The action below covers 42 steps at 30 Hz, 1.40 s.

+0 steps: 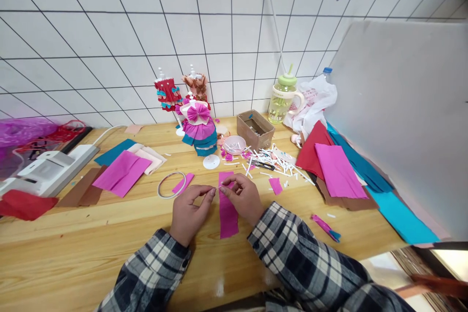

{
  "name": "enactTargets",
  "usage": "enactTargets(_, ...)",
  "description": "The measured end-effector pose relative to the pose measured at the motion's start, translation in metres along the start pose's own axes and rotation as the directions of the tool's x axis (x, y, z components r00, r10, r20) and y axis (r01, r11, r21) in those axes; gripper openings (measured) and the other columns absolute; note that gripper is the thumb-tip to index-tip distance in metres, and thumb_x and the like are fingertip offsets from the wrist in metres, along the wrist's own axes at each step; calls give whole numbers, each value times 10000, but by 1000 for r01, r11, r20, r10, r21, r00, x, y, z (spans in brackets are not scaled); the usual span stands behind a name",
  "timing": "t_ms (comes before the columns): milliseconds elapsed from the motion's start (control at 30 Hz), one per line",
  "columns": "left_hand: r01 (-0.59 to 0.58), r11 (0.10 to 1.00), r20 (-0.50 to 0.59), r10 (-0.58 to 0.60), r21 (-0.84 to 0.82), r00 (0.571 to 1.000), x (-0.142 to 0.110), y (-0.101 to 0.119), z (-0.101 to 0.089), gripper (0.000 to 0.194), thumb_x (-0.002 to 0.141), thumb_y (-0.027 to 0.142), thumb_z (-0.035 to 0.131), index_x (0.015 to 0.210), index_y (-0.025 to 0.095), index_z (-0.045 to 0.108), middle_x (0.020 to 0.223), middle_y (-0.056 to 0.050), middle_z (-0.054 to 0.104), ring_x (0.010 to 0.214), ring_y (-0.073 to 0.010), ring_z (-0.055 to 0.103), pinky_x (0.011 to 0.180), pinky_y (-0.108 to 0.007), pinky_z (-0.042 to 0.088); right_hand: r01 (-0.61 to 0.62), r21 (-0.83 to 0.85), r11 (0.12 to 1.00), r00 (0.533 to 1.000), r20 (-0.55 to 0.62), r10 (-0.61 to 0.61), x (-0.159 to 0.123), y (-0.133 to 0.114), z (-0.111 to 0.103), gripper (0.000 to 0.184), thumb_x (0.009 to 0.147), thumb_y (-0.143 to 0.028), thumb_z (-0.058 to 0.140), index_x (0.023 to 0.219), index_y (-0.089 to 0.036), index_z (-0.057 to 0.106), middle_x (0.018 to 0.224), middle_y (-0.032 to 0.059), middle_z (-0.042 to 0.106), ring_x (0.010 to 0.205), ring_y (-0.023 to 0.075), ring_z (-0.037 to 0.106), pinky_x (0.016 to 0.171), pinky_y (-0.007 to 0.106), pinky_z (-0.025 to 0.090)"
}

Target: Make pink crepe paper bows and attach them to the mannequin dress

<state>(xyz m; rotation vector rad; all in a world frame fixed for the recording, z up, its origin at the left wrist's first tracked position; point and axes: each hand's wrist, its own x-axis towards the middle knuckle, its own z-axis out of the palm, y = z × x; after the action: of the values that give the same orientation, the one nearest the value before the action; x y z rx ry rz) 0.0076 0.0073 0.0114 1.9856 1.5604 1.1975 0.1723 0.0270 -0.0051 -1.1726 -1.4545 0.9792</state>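
Over a magenta crepe paper strip (pixel 228 217) lying lengthwise on the table, both my hands meet with their fingertips close together. My left hand (pixel 192 209) pinches thumb against forefinger at the strip's left edge. My right hand (pixel 244 197) pinches too, above the strip's upper part. A thin pale strip (pixel 218 187) seems to run between the two pinches; it is too small to make out well. Left of my hands lies a roll of tape (pixel 171 185), partly over a small magenta paper piece (pixel 183 183).
Small dress forms in paper dresses (pixel 199 124) stand at the back. Near them are a cardboard box (pixel 255 130), a pink dish (pixel 234 145), scattered white paper scraps (pixel 281 161) and a green-lidded bottle (pixel 283 100). Coloured paper sheets (pixel 340 170) lie right; a power strip (pixel 51 168) sits left.
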Motion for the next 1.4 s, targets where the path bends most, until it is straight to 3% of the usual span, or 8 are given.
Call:
enactTargets(433, 34, 999, 97, -32, -28, 995, 1, -3, 2, 189, 827, 363, 614, 833, 217, 734, 838, -37, 748, 796, -203, 674, 764, -307, 513, 163, -108, 981, 987, 28, -161, -2, -7, -7, 23, 812, -212, 584, 797, -196, 593, 765, -15, 555, 623, 120, 466, 594, 256, 379)
enactTargets(600, 126, 992, 185, -121, -14, 975, 7, -10, -4, 293, 852, 420, 573, 981, 204, 723, 995, -55, 741, 930, -221, 669, 859, -351, 507, 202, -133, 970, 979, 1, -204, 3, -6, -15, 50, 842, -197, 554, 801, -193, 583, 769, -8, 547, 689, 137, 486, 651, 265, 384)
enactTargets(733, -20, 1000, 65, 19, -1, 998, 10, -9, -8, 262, 875, 377, 556, 963, 196, 723, 956, -56, 726, 934, -205, 646, 890, -356, 485, 221, -170, 960, 974, 85, -209, 7, -5, -21, 52, 847, -200, 580, 822, -198, 626, 800, 2, 579, 715, 139, 511, 674, 267, 396)
enactTargets(833, -163, 985, 73, 159, 58, 985, 9, -5, -3, 232, 849, 342, 619, 1008, 207, 722, 936, -54, 706, 907, -191, 627, 848, -340, 488, 231, -185, 955, 970, 125, -210, 4, -4, -17, 49, 839, -206, 610, 834, -203, 659, 802, 6, 613, 743, 143, 539, 700, 268, 411)
enactTargets(1033, -320, 927, 34, 319, 195, 947, 8, -6, 3, 140, 860, 262, 621, 908, 209, 742, 840, -38, 714, 835, -174, 621, 816, -335, 478, 112, -42, 993, 992, 56, -110, -3, 0, -2, 118, 826, -228, 606, 860, -187, 711, 831, 36, 682, 744, 146, 587, 698, 273, 461)
enactTargets(1200, -350, 881, 27, 360, 319, 932, 12, -11, -10, 127, 842, 234, 632, 899, 233, 745, 863, -23, 741, 916, -209, 622, 899, -389, 445, -181, 229, 956, 941, 322, 100, -3, 5, 2, 308, 849, -255, 504, 1079, -193, 698, 930, 43, 726, 621, 118, 602, 592, 270, 498)
enactTargets(1267, -343, 875, 36, 352, 342, 935, 12, -11, -15, 116, 831, 236, 638, 875, 242, 745, 871, -18, 746, 957, -225, 618, 936, -412, 423, -197, 176, 964, 925, 358, 124, -2, 5, 0, 331, 845, -229, 484, 1098, -206, 696, 957, 35, 730, 600, 112, 607, 574, 267, 504)
enactTargets(1400, -259, 917, -3, 273, 305, 962, 13, -11, -16, 144, 855, 258, 596, 854, 215, 733, 887, -44, 734, 963, -227, 622, 945, -409, 420, 62, -166, 984, 989, 139, -39, 0, 0, -10, 302, 779, -95, 515, 930, -218, 746, 893, 21, 735, 778, 152, 647, 746, 299, 515)
